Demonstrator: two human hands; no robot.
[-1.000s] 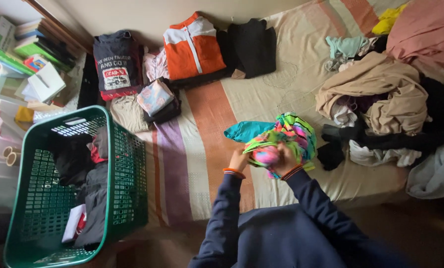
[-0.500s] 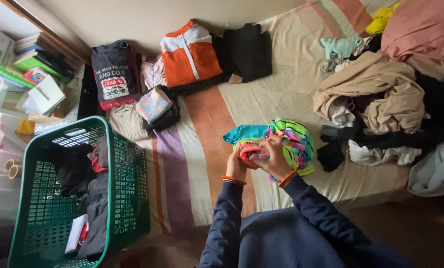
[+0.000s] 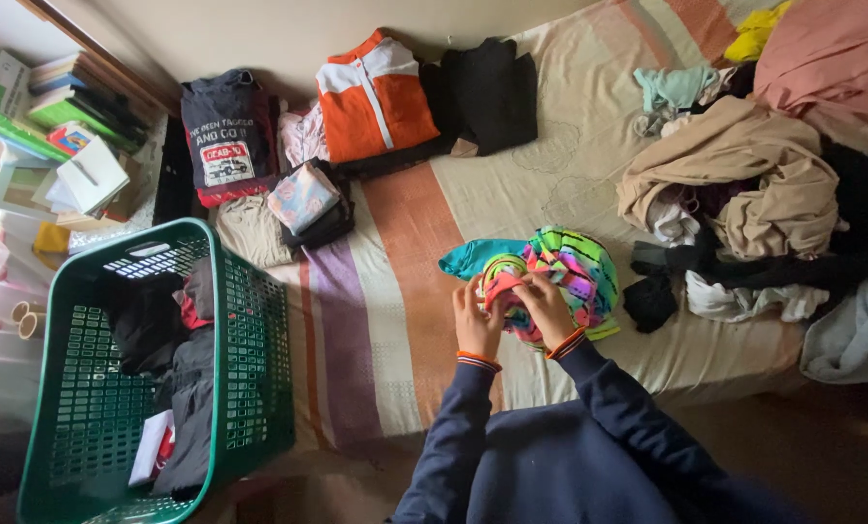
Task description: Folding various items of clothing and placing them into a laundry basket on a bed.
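Head view showed a green laundry basket of dark clothes beside the bed's left edge, with folded garments along the bed's far edge. Near the bed's front edge, the left hand and right hand both gripped a bright striped garment; a loose clothes pile covered the right end.

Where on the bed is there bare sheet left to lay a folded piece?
Bare bedsheet lies between the green basket and the left hand, below the folded stacks. A second patch sits between the black folded garment and the tan heap. The right side is crowded with loose clothes. Both hands, right hand included, grip the neon striped garment.
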